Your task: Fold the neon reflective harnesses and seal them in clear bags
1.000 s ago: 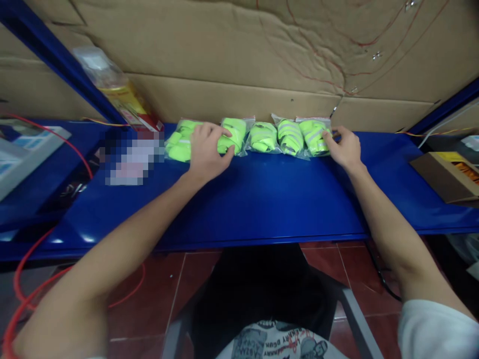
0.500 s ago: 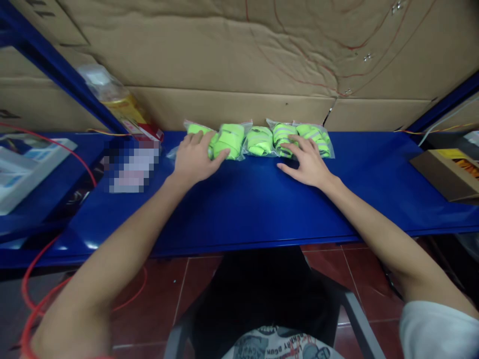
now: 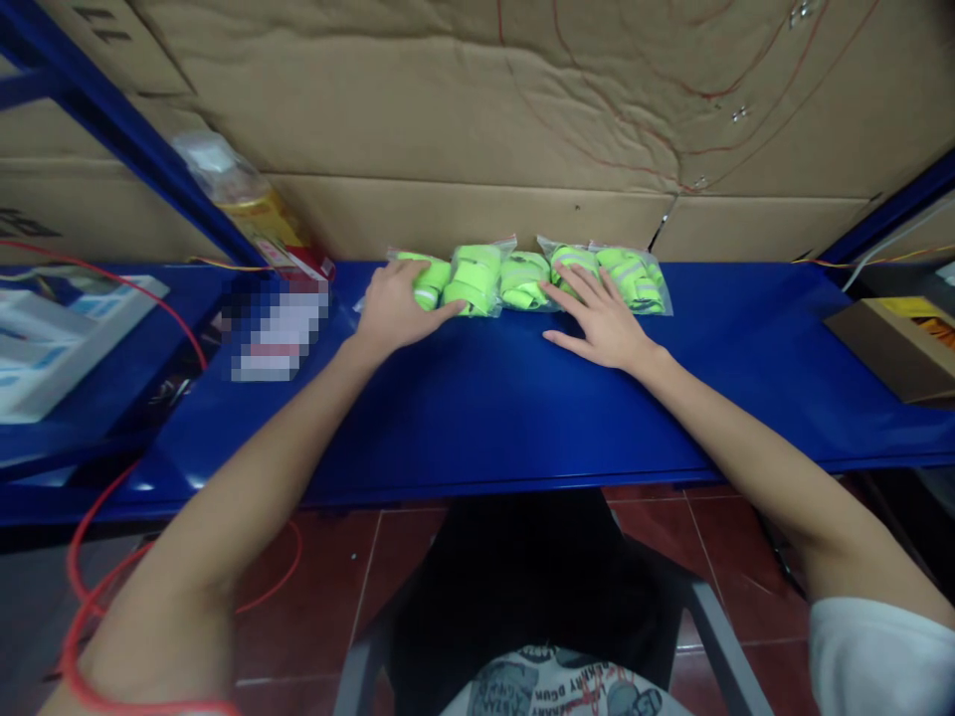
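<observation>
Several neon yellow-green folded pieces with grey reflective strips, each in a clear zip bag, lie in a row at the back of the blue table (image 3: 477, 418). My left hand (image 3: 399, 308) is at the row's left end, curved around the side of the leftmost bagged piece (image 3: 429, 283). Its thumb reaches in front of the neighbouring bagged piece (image 3: 476, 278), and its fingers are partly hidden. Spread fingers of my right hand (image 3: 601, 318) rest over the front of a bagged piece (image 3: 573, 261) right of the middle. The rightmost bagged piece (image 3: 634, 278) lies beside that hand.
A bottle with a yellow label (image 3: 258, 214) stands at the back left, near a blurred-out item (image 3: 280, 333). Farther left is a white tray (image 3: 75, 348). An open cardboard box (image 3: 887, 348) sits at the right. Cardboard (image 3: 484, 119) lines the back; a red hose (image 3: 79, 557) hangs lower left.
The leftmost bagged pieces have shifted slightly right with my left hand beside them. My right hand has moved a little left, its fingers now spread farther over the bags. The view has shifted slightly.
</observation>
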A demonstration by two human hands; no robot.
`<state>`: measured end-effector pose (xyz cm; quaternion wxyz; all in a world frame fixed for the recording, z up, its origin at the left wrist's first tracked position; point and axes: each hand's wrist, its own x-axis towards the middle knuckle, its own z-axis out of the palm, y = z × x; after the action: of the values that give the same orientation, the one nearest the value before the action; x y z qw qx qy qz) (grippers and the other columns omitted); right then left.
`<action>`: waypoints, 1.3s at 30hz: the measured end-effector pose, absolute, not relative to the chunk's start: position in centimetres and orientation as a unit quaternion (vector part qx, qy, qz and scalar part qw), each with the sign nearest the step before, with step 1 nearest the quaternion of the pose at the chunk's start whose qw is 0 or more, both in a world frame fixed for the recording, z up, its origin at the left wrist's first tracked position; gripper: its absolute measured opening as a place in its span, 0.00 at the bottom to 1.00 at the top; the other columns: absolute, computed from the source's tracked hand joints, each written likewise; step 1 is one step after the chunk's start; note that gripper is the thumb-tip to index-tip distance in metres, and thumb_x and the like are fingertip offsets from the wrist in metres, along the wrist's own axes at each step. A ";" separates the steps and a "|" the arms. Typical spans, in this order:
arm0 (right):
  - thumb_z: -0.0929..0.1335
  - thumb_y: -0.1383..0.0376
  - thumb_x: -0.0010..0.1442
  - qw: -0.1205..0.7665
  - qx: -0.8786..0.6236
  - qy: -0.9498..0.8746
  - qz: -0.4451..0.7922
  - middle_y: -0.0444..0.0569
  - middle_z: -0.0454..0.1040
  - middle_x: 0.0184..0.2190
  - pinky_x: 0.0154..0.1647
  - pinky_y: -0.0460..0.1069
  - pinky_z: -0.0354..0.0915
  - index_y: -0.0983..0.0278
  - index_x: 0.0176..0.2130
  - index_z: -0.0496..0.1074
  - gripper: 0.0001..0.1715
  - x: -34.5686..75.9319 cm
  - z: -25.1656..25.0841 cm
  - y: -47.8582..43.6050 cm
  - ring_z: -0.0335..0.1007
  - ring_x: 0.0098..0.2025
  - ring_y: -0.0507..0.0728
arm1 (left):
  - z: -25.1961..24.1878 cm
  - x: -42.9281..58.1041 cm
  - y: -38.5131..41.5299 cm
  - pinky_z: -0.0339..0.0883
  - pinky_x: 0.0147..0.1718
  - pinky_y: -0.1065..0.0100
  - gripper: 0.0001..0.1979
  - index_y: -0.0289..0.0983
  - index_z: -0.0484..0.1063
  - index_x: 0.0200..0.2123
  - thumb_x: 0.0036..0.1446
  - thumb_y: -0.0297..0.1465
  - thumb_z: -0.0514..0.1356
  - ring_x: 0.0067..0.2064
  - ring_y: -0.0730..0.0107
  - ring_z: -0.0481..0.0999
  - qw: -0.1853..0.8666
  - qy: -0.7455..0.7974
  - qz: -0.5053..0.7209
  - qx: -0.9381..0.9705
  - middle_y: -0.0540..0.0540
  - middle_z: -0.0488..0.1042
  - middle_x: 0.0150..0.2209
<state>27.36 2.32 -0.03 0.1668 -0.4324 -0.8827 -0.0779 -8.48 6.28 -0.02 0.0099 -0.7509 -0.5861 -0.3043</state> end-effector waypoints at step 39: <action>0.62 0.34 0.71 0.124 -0.510 -0.845 -0.099 0.63 0.44 0.82 0.79 0.80 0.34 0.59 0.82 0.48 0.55 20.5 -1.3 1.1 0.41 0.82 0.80 | -0.9 -4.2 3.2 0.41 0.78 0.35 0.54 0.39 0.48 0.82 0.66 0.68 0.49 0.82 0.33 0.44 0.066 -0.385 -0.151 -0.908 0.35 0.46 0.82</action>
<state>20.48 1.13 -1.33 0.1239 -0.5102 -0.8453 -0.0994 -4.24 3.22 -0.86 0.0663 -0.9080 -0.3851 -0.1509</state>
